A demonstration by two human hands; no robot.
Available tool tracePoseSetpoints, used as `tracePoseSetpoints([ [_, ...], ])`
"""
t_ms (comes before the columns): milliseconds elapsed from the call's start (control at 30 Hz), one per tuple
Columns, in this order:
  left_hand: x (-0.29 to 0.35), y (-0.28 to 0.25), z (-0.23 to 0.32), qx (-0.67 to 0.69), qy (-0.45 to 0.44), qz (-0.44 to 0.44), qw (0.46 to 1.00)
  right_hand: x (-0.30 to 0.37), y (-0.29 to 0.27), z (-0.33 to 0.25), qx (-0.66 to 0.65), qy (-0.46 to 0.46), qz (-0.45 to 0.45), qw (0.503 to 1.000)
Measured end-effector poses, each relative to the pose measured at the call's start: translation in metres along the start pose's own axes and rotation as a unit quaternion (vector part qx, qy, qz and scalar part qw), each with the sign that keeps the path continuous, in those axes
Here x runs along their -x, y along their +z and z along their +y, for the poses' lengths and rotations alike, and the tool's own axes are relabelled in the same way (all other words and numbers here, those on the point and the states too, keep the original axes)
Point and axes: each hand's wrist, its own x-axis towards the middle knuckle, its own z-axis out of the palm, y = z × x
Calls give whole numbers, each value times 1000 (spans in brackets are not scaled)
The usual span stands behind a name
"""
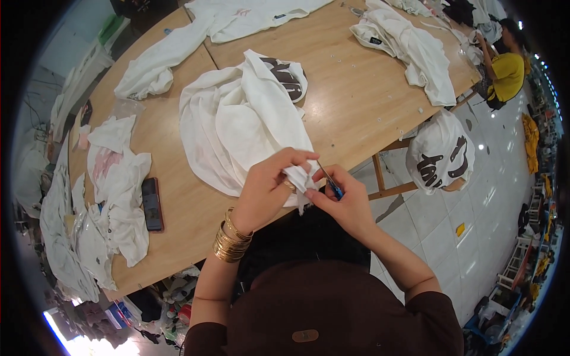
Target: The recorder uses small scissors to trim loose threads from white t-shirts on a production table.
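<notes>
A white garment (237,121) with a dark print lies bunched on the table, one end drawn to its near edge. My left hand (267,187), with gold bangles on the wrist, is closed on a folded edge of this white cloth. Close beside it, my right hand (347,204) is closed around a small pair of blue-handled thread snips (332,185). Their slim metal blade points up toward the left fingertips, next to the cloth. The right thumb reaches to the cloth's edge. The exact position of the blade tips is hard to make out.
The wooden table (350,113) carries more white garments at the far side, a white garment pile (124,196) at left and a dark phone (152,204). A white printed bundle (440,151) sits off the right edge. Another person in yellow (507,74) works at far right.
</notes>
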Motion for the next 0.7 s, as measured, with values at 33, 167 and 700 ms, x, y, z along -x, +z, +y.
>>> tracePoseSetpoints([
  [33,-2,0,3,0,2,1,1000,-1,0,3,1,-1,0,1000],
  [167,-8,-5,6,-105,59,121,985,-15,-7,8,-88,23,31,995],
  [700,30,-43,-43,-90,-89,451,884,-23,-22,21,-129,17,-5,991],
])
